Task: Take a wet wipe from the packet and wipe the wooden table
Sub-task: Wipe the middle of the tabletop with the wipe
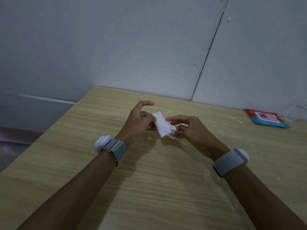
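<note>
Reaching in from 7 and 5 o'clock over the table (149, 188), both forearms wearing grey wristbands: one (114, 151) on the left, one (230, 161) on the right. Meeting just above centre, holding a folded white wipe (162, 124) off the wood. Left hand (138, 122) pinching the wipe's upper end at about 10 o'clock of it, thumb and curled fingers closing on the edge, index finger arching free above. Right hand (187, 128) gripping the lower end at about 4 o'clock, fingertips curling round the corner, other fingers bending loosely. Lying scattered at 3 o'clock, pale crumbs (232, 123) dotting the wood. Sitting flat far out at 2 o'clock, well apart from the hands, a red and blue packet (267, 119) near the grey wall (132, 47).
</note>
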The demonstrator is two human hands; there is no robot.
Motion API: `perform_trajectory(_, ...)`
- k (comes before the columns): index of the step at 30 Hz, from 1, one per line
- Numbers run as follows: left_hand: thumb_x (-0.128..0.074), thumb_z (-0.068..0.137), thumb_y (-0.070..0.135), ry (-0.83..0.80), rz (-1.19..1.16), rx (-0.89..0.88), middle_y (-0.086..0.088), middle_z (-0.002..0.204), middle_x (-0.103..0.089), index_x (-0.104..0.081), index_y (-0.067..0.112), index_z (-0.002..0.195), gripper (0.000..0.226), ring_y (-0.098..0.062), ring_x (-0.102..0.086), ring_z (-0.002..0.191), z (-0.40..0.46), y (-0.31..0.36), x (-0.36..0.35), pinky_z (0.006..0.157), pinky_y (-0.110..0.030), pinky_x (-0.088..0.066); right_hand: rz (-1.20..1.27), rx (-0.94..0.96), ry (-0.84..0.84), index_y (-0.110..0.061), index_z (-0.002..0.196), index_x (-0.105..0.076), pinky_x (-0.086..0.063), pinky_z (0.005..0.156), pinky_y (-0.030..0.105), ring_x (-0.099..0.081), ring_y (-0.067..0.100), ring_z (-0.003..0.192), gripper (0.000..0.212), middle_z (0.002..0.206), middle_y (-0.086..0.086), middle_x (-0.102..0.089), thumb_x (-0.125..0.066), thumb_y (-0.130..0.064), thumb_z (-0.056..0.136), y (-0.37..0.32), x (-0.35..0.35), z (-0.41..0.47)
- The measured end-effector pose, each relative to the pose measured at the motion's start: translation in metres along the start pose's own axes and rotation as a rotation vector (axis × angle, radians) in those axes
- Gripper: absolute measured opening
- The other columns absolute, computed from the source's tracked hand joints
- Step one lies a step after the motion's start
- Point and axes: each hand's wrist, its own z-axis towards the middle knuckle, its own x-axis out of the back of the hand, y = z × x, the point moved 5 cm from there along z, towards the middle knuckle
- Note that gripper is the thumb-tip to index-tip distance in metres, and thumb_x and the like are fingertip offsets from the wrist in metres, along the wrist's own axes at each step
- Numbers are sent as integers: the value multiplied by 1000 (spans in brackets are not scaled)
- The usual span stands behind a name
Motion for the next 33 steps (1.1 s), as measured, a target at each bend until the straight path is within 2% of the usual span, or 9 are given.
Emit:
perform_trajectory(4,-73,77,0,16,187,-43,-3,79,-65,-60,38,121,59,-27,-73,79,4,-11,0,81,-51,-63,-75,29,27,-21,119,-75,-57,80,24,-72,16,89,41,103,10,-72,-75,2,85,1,-1,0)
perform_trajectory(7,-75,77,3,9,309,-93,-1,83,-67,-57,43,122,63,-27,-74,71,9,-18,-2,75,-48,-63,-408,114,76,-25,121,-74,-55,79,26,-67,12,83,42,93,0,-71,-76,-4,84,1,-4,2)
perform_trajectory(10,-74,81,4,-26,406,-153,-2,86,-69,-56,42,126,62,-23,-73,67,17,-20,-5,71,-42,-63,-742,151,185,-32,131,-65,-45,79,18,-57,8,94,44,113,-6,-63,-73,-16,91,7,-13,0)
perform_trajectory(14,-64,86,-2,-37,558,-239,-5,95,-70,-60,28,132,55,-20,-70,84,36,-16,-4,82,-34,-59,-1024,277,138,-32,151,-43,-35,113,30,-40,18,137,55,155,-3,-39,-57,-25,99,15,-28,-5)
perform_trajectory(17,-55,89,-2,-11,768,-314,-9,108,-68,-63,20,131,48,-24,-66,100,45,-19,8,91,-38,-53,-1045,319,-84,-32,160,-27,-11,123,31,-13,10,156,55,169,-7,-23,-35,-40,106,20,-34,1)
perform_trajectory(20,-56,93,4,-1,935,-365,-9,125,-66,-65,14,130,40,-30,-63,113,49,-32,20,98,-41,-48,-1115,224,-297,-33,164,-7,2,129,38,4,0,157,61,172,-14,-5,-13,-52,106,41,-36,8)
perform_trajectory(25,-55,98,18,27,1011,-393,-3,134,-63,-66,18,128,32,-28,-62,116,58,-43,18,100,-40,-46,-1154,119,-301,-25,164,8,5,129,42,14,1,155,64,172,-10,9,-5,-53,108,47,-22,32)
perform_trajectory(30,-50,101,23,12,1089,-373,-1,144,-54,-61,21,134,35,-22,-53,128,65,-51,17,112,-42,-36,-1098,151,-349,-24,164,9,9,127,32,20,-1,154,67,171,-9,13,-5,-56,106,48,-37,31)
perform_trajectory(33,-48,101,24,15,1094,-370,0,145,-53,-61,23,134,35,-22,-53,129,66,-51,17,113,-43,-34,-1028,146,-313,-26,165,3,6,128,31,13,-5,154,63,172,-12,6,-8,-53,108,44,-27,30)
